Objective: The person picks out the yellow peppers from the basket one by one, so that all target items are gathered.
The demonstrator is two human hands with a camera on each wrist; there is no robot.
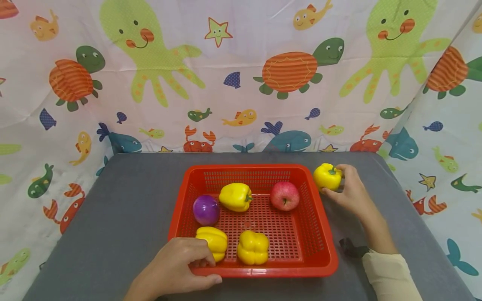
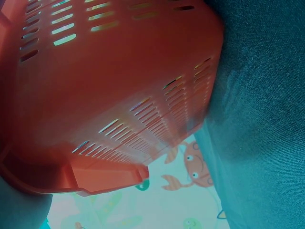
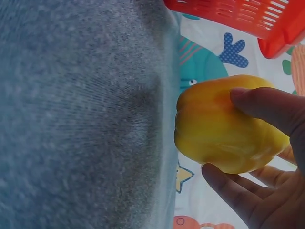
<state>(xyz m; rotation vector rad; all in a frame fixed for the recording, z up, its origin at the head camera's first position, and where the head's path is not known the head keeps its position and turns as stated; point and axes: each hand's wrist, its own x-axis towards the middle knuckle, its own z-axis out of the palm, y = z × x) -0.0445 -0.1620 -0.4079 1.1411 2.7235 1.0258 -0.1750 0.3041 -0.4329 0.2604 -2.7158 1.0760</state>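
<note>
My right hand (image 1: 352,190) grips a yellow bell pepper (image 1: 326,177) just outside the basket's back right corner. In the right wrist view, thumb and fingers curl round this pepper (image 3: 228,126) from opposite sides. At the front left corner of the red plastic basket (image 1: 260,272), my left hand (image 1: 180,263) holds the rim, fingers bent over it and thumb outside. Inside lie three more yellow bell peppers, one (image 1: 212,243) right by my left fingers, one (image 1: 253,247) at the front middle and one (image 1: 235,197) farther back. The left wrist view shows the basket's slotted outer wall (image 2: 109,86).
A purple ball-shaped thing (image 1: 206,210) sits at the basket's left, and a red apple (image 1: 285,196) at its back right. The basket stands on a grey cloth-covered table (image 1: 124,200). A curtain (image 1: 241,54) printed with sea animals hangs behind and at both sides. A dark strap (image 1: 352,248) shows by my right wrist.
</note>
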